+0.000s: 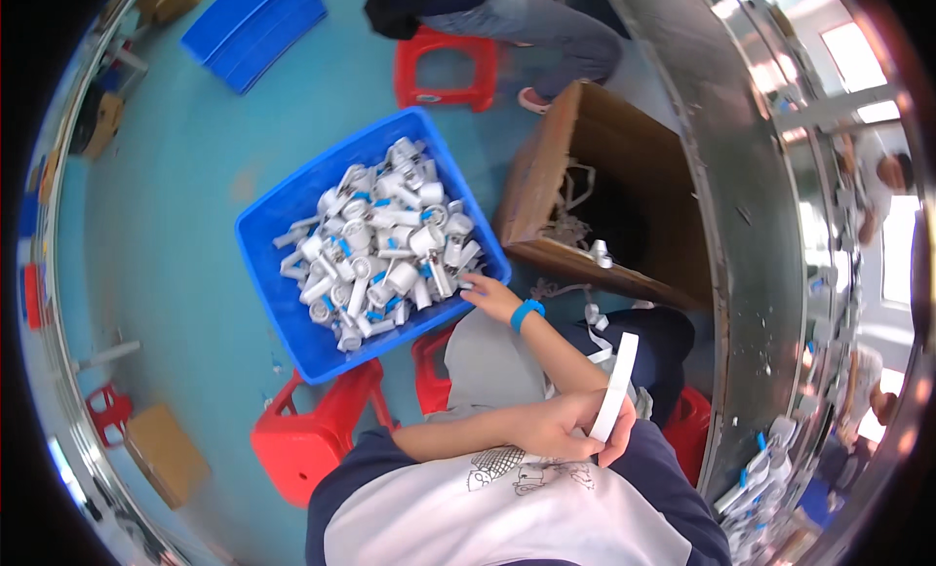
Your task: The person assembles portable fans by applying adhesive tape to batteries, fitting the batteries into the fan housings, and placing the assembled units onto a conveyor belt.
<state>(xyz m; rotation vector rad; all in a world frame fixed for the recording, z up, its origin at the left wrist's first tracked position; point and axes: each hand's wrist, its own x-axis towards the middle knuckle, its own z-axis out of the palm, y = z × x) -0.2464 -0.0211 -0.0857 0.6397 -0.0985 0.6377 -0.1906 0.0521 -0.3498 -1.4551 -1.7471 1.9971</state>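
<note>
My left hand (575, 426) is closed around a narrow, straight white strip-like piece (615, 387), seen edge-on, held in front of my shirt. What it is exactly, I cannot make out. My right hand (490, 298), with a blue wristband (526, 314), stretches to the near right corner of a blue plastic bin (285, 317). Its fingers are apart, with the fingertips at white plastic parts (429, 239) heaped in the bin. Many of these parts are cylindrical, some with blue pieces. Whether the fingertips grip one is too small to tell.
A large open cardboard box (546, 166) stands right of the bin, white strips over its edge. Red stools (312, 444) stand near me; another (446, 71) is beyond, with a seated person. A metal-edged bench (746, 234) runs along the right. A blue crate (253, 30) lies far left.
</note>
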